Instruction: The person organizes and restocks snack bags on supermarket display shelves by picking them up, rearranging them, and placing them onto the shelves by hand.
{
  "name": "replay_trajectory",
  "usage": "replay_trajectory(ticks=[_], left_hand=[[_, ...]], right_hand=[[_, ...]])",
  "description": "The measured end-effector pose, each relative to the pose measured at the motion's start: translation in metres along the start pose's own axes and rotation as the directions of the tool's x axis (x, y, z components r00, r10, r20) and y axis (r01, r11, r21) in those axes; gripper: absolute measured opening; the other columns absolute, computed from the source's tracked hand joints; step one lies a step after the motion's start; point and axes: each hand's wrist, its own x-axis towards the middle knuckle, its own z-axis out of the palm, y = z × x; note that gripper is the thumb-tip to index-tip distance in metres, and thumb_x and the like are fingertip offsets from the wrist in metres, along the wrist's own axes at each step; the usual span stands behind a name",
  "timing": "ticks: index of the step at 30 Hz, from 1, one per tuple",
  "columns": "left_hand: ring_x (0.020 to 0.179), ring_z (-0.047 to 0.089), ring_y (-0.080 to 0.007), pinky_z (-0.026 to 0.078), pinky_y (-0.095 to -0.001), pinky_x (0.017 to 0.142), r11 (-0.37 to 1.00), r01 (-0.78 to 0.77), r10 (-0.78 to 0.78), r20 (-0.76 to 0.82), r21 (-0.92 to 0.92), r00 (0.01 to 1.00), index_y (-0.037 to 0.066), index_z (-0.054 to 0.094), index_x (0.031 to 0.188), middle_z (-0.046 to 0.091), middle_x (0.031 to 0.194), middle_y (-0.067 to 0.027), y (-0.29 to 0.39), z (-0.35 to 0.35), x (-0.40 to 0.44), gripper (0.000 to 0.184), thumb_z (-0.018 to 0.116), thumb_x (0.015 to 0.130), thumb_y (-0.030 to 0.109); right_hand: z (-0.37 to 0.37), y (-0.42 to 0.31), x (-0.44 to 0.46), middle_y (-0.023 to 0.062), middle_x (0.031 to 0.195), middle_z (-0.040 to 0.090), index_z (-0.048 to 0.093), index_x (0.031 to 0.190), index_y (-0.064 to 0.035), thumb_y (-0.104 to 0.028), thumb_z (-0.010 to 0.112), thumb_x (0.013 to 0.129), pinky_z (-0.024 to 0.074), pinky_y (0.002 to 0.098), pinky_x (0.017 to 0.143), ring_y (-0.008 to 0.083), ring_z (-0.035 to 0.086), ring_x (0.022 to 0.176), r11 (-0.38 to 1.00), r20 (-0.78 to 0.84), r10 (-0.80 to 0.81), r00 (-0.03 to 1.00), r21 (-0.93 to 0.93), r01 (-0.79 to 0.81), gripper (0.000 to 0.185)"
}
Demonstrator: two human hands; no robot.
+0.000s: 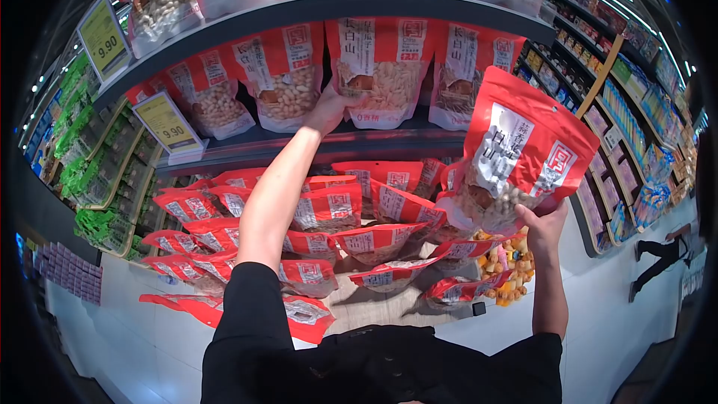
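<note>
Head view: the right hand [544,226] grips the lower part of a red-and-clear pouch [521,151] — tilted, in front of the shelf [299,138], silver labels with Chinese characters, pale peanuts visible inside. The left hand [333,110] touches the shelved seed pouch [379,72], its fingers' closure unclear; that reads "0香精". Yellow price tags [170,124] read "9.90".
</note>
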Motion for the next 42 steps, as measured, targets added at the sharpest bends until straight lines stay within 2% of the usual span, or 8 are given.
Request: replay_trajectory(ticks=[9,13,16,29,31,34,36,42], left_hand=[[0.095,0.064,-0.0167,0.052,-0.0309,0.08,0.998,0.041,-0.037,0.07,-0.055,0.997,0.004,0.049,0.129,0.065,0.108,-0.0068,-0.005,-0.002,0.0,0.056,0.073,0.079,-0.002],[0.097,0.065,-0.0178,0.051,-0.0326,0.084,0.969,0.176,-0.187,0.046,0.176,0.981,0.001,0.052,0.127,0.066,0.111,-0.0078,-0.001,0.001,-0.003,0.055,0.077,0.079,0.008],[0.105,0.064,-0.025,0.051,-0.0353,0.087,0.801,0.177,-0.063,-0.213,0.572,0.975,-0.003,0.05,0.124,0.065,0.113,-0.0166,-0.007,0.002,-0.005,0.079,0.086,0.067,0.039],[0.116,0.057,-0.0325,0.044,-0.035,0.099,0.499,0.169,0.274,-0.34,0.85,0.9,-0.006,0.05,0.123,0.06,0.123,-0.0235,0.014,0.022,-0.077,0.067,0.077,0.072,0.028],[0.103,0.062,-0.0394,0.048,-0.0421,0.092,0.483,0.136,0.202,-0.261,0.865,0.944,-0.004,0.049,0.124,0.062,0.115,-0.0283,0.037,0.038,-0.1,0.062,0.072,0.074,0.025],[0.108,0.062,-0.023,0.049,-0.038,0.093,0.789,-0.032,-0.026,0.085,0.613,0.996,0.006,0.049,0.13,0.063,0.119,-0.0161,0.077,0.079,-0.154,0.049,0.069,0.086,0.015],[0.112,0.06,-0.0232,0.046,-0.0377,0.099,0.749,-0.26,0.042,0.347,0.61,0.937,0.004,0.047,0.134,0.061,0.123,-0.0158,0.099,0.102,-0.193,0.057,0.072,0.085,0.02],[0.126,0.049,-0.0326,0.041,-0.0409,0.103,0.81,-0.245,-0.101,0.538,0.533,0.837,0.002,0.036,0.143,0.043,0.141,-0.0189,0.128,0.116,-0.288,0.091,0.083,0.073,0.034]], right_hand=[[0.007,-0.005,-0.006,0.0114,0.109,0.065,0.05,0.122,0.0028,-0.006,0.085,0.066,0.0528,0.0323,0.084,0.0194,0.066,0.093,0.998,-0.021,0.031,0.999,0.06,-0.029,0.067],[0.006,-0.007,-0.011,0.0076,0.098,0.068,0.053,0.116,0.0018,-0.005,0.085,0.065,0.0529,0.0309,0.081,0.0167,0.067,0.086,0.991,-0.024,0.107,0.994,0.077,-0.105,0.06],[0.005,-0.011,-0.014,0.008,0.1,0.067,0.053,0.116,0.0013,-0.004,0.084,0.067,0.0533,0.0308,0.081,0.0171,0.067,0.087,0.988,-0.018,0.103,0.994,0.121,-0.1,0.059],[-0.04,-0.012,-0.04,0.0062,0.103,0.061,0.045,0.126,0.0007,0.001,0.077,0.07,0.0522,0.0308,0.081,0.0159,0.063,0.09,0.961,-0.186,0.071,0.98,0.277,-0.017,0.064],[-0.039,-0.014,-0.047,0.0074,0.108,0.06,0.044,0.128,0.001,-0.001,0.079,0.068,0.0519,0.0314,0.084,0.0179,0.064,0.094,0.963,-0.198,0.068,0.978,0.269,-0.012,0.069],[-0.036,-0.016,-0.062,0.0101,0.118,0.058,0.038,0.135,0.0021,-0.005,0.084,0.065,0.0504,0.0343,0.091,0.0229,0.061,0.107,0.967,-0.215,-0.008,0.977,0.247,0.063,0.084],[-0.032,-0.024,-0.069,0.0112,0.12,0.055,0.036,0.133,0.0048,-0.02,0.088,0.063,0.0475,0.0353,0.095,0.0222,0.059,0.109,0.98,-0.125,-0.052,0.991,0.185,0.075,0.091],[-0.028,0.006,-0.116,0.0173,0.133,0.039,0.017,0.139,0.0066,-0.036,0.092,0.055,0.0395,0.0389,0.102,0.0248,0.046,0.121,0.964,0.122,-0.266,0.956,0.065,0.26,0.12]])
